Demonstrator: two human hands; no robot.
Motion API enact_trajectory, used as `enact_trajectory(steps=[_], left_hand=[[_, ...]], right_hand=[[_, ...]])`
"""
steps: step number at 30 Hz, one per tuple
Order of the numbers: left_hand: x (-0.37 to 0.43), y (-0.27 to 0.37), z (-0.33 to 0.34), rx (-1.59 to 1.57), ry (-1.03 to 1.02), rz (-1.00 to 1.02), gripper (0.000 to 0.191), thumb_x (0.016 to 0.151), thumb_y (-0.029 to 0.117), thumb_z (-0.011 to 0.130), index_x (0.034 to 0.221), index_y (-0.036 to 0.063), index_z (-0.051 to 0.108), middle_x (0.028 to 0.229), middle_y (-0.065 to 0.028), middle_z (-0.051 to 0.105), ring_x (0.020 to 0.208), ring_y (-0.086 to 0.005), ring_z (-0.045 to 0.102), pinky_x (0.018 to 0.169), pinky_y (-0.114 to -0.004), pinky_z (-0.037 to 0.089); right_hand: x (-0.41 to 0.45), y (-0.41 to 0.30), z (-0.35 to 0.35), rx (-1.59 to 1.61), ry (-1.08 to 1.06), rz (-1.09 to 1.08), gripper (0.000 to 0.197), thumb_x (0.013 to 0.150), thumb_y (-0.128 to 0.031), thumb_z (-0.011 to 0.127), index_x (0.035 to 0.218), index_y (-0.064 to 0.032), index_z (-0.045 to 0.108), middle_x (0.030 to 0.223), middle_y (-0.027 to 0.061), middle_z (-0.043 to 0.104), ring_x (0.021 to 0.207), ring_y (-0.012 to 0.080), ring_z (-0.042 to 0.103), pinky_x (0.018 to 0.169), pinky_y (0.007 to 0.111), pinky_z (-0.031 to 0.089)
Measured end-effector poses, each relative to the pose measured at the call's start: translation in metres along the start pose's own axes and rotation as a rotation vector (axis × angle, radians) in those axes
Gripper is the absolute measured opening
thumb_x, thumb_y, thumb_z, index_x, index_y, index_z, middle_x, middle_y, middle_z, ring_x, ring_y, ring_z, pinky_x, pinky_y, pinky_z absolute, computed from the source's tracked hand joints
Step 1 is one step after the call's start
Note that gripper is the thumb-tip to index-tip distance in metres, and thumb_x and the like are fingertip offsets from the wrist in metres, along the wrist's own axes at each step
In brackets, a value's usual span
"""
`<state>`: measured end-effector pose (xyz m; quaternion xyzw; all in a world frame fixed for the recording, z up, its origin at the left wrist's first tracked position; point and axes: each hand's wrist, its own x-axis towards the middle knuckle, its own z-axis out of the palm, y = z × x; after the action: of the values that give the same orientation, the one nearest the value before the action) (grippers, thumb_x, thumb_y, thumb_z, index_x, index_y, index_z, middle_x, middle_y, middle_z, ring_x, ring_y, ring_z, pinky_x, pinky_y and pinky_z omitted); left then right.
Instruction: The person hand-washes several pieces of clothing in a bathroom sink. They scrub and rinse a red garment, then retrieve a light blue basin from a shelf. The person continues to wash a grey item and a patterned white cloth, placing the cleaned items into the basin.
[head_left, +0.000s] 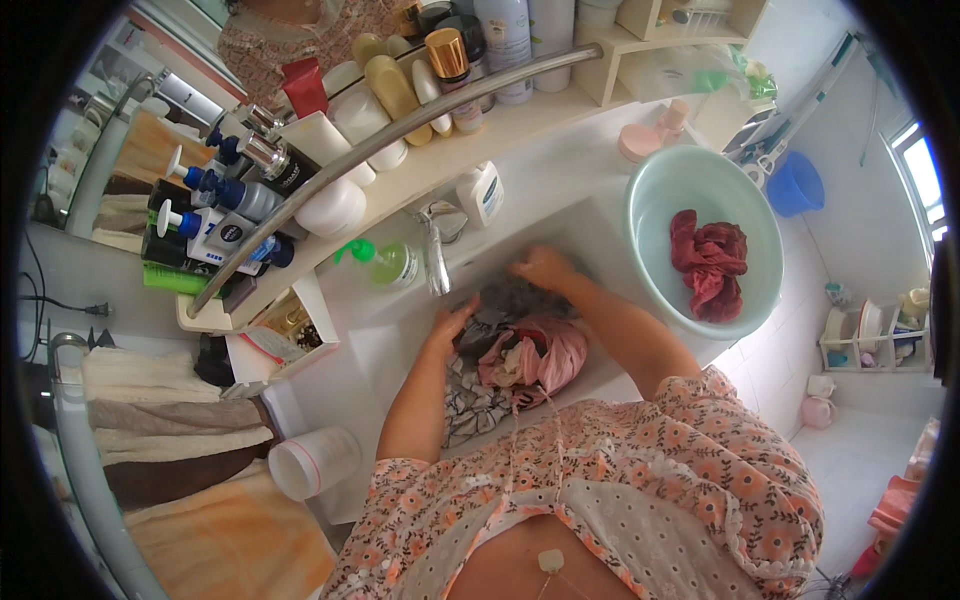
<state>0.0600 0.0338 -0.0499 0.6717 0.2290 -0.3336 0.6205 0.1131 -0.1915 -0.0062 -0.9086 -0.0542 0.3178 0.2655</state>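
Observation:
A dark grey wet cloth (517, 300) lies in the white sink basin (592, 214) in front of me. My left hand (454, 324) is at the cloth's left edge. My right hand (546, 267) is at its far side, near the basin's back wall, with the fingers partly hidden. I cannot tell whether either hand grips the cloth. Nearer to me are a bunched pink cloth (559, 356) and a white cloth with dark lines (476, 409). A chrome faucet (437, 262) stands just beyond the left hand.
A pale green plastic basin (641, 225) holding a dark red cloth (709, 262) stands at the right. Behind the sink are a green pump bottle (394, 264) and a white bottle (480, 195). A metal rail (390, 131) fronts the bottle shelf. A white canister (315, 463) is at left.

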Motion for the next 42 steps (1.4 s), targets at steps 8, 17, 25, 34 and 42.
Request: enact_trajectory(steps=[8, 17, 25, 34, 42], left_hand=[[-0.013, 0.012, 0.043, -1.111, -0.237, 0.115, 0.044, 0.08, 0.04, 0.047, 0.105, 0.0045, 0.052, 0.104, -0.0119, 0.055, 0.091, -0.0295, 0.054, 0.082, -0.042, 0.043], [-0.014, -0.005, 0.055, -1.072, -0.161, 0.133, 0.035, 0.077, 0.037, 0.051, 0.099, 0.0098, 0.054, 0.099, -0.0074, 0.056, 0.09, -0.024, 0.054, 0.08, -0.039, 0.044], [-0.039, 0.027, 0.081, -0.944, -0.15, -0.007, 0.05, 0.074, 0.051, 0.051, 0.102, 0.0099, 0.053, 0.098, -0.0059, 0.056, 0.09, -0.0225, 0.053, 0.079, -0.038, 0.044], [0.011, -0.013, 0.009, -1.108, -1.01, -0.317, 0.052, 0.074, 0.055, 0.05, 0.101, 0.0109, 0.052, 0.099, -0.0063, 0.055, 0.094, -0.0226, 0.05, 0.082, -0.042, 0.04], [-0.013, -0.008, 0.036, -0.957, -0.046, 0.142, 0.038, 0.082, 0.029, 0.052, 0.108, 0.0022, 0.046, 0.105, -0.0105, 0.052, 0.098, -0.0257, 0.05, 0.083, -0.041, 0.041]], right_hand=[[0.003, 0.007, 0.072, 0.107, 0.313, -0.337, 0.052, 0.066, -0.03, 0.057, 0.11, -0.0033, 0.048, 0.106, 0.0206, 0.051, 0.089, 0.0349, 0.052, 0.077, 0.041, 0.042], [-0.081, -0.087, 0.067, 0.024, 0.5, -0.522, 0.032, 0.064, -0.029, 0.057, 0.089, -0.0091, 0.056, 0.081, 0.0119, 0.055, 0.072, 0.0341, 0.056, 0.065, 0.042, 0.045], [-0.037, -0.049, 0.041, 0.283, 0.595, -0.181, 0.032, 0.068, -0.035, 0.051, 0.069, -0.0045, 0.058, 0.069, 0.0204, 0.057, 0.067, 0.036, 0.055, 0.063, 0.043, 0.044], [-0.023, -0.021, 0.023, -0.067, 0.366, -0.067, 0.043, 0.073, -0.041, 0.049, 0.092, -0.0023, 0.054, 0.082, 0.0212, 0.058, 0.078, 0.035, 0.056, 0.071, 0.045, 0.043], [-0.044, -0.016, 0.043, -0.379, 0.42, -0.041, 0.045, 0.072, -0.036, 0.05, 0.101, -0.0006, 0.049, 0.098, 0.0185, 0.054, 0.094, 0.0343, 0.051, 0.078, 0.043, 0.041]])
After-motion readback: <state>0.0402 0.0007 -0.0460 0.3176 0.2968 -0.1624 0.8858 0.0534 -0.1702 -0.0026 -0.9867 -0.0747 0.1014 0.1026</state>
